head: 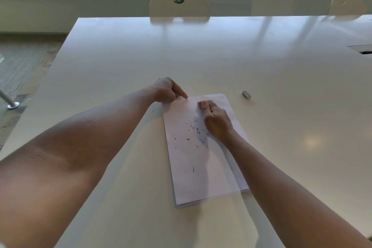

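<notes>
Pressing our left hand's (166, 90) straight index finger onto the paper stack's (193, 167) far-left corner, we are curling our right hand (216, 120) beside it, contents unclear, while eraser crumbs (193, 129) are awaiting clearing mid-sheet, the eraser (246, 94) lying far right.

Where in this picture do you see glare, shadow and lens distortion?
Head view: window glare streaks the table, with a round bright spot at right; soft shadow lies on the paper beside the right hand; the wide lens swells the forearms.
</notes>
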`<state>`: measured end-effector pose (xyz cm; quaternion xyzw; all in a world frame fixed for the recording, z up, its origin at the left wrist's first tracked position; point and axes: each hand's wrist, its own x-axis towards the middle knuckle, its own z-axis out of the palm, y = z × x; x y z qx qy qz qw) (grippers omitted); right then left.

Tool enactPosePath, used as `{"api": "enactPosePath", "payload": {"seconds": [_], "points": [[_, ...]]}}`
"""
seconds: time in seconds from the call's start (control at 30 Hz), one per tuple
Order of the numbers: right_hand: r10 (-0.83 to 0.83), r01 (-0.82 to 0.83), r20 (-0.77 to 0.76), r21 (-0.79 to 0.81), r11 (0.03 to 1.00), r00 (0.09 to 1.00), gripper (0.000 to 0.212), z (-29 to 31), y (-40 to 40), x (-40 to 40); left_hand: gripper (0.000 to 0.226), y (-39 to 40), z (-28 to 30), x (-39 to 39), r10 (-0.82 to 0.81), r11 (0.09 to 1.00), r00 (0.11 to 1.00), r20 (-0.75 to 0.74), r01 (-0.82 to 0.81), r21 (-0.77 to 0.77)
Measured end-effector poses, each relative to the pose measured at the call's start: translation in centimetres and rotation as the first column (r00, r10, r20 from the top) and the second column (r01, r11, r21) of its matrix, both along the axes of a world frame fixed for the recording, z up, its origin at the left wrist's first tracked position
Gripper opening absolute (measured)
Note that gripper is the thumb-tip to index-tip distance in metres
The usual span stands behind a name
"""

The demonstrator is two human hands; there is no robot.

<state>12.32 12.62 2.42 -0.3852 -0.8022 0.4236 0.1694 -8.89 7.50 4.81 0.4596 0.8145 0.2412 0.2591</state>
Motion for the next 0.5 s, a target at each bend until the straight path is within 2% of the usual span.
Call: {"api": "enactPosePath", "payload": {"seconds": [0.1, 0.23, 0.37, 0.5], "points": [[-0.008, 0.008, -0.024, -0.004, 1.0, 1.0, 0.037, -0.3, 0.1, 0.1, 0.049, 0.3, -0.2, 1.2, -0.045, 0.997, 0.995, -0.091, 0.051, 0.059], [0.0, -0.001, -0.016, -0.005, 1.0, 1.0, 0.036, -0.2, 0.0, 0.1, 0.03, 1.3, -2.2, 2.1, -0.155, 0.97, 0.958, -0.243, 0.195, 0.149], [0.02, -0.02, -0.001, 0.008, 1.0, 1.0, 0.034, 0.3, -0.2, 0.3, 0.034, 1.8, -3.4, 2.5, -0.187, 0.957, 0.925, -0.33, 0.247, 0.151], [0.029, -0.03, 0.024, 0.037, 0.999, 0.999, 0.032, 0.6, -0.4, 0.3, 0.043, 1.7, -4.2, 2.8, -0.176, 0.964, 0.925, -0.336, 0.231, 0.133]]}}
